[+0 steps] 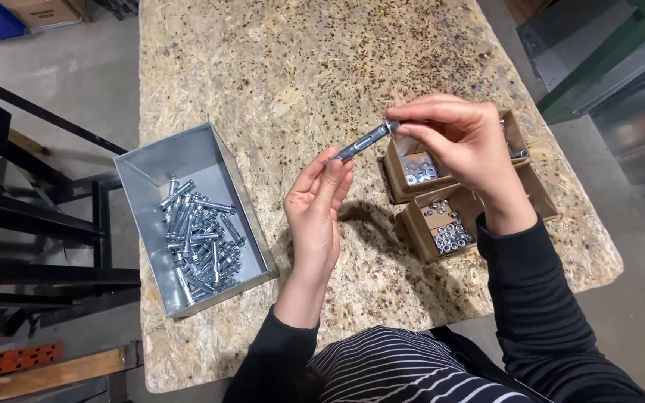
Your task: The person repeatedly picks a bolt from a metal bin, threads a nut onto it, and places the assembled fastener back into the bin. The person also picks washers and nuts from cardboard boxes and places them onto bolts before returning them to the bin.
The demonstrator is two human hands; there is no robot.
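Observation:
My left hand (316, 209) and my right hand (460, 138) hold one metal anchor bolt (360, 142) between them, above the chipboard table (293, 67). The left fingertips pinch its lower end. The right fingertips grip its upper, threaded end, where a small nut or washer seems to sit. A grey metal tray (147, 175) with several assembled bolts (199, 242) lies to the left of my left hand. Under my right hand stand two small cardboard boxes: one with washers (418, 170), one with nuts (449, 235).
A third cardboard box (515, 142) is partly hidden behind my right hand. Black metal frames (31, 216) stand left of the table. A green and grey metal cabinet (621, 82) stands to the right. The table's front edge is near my body.

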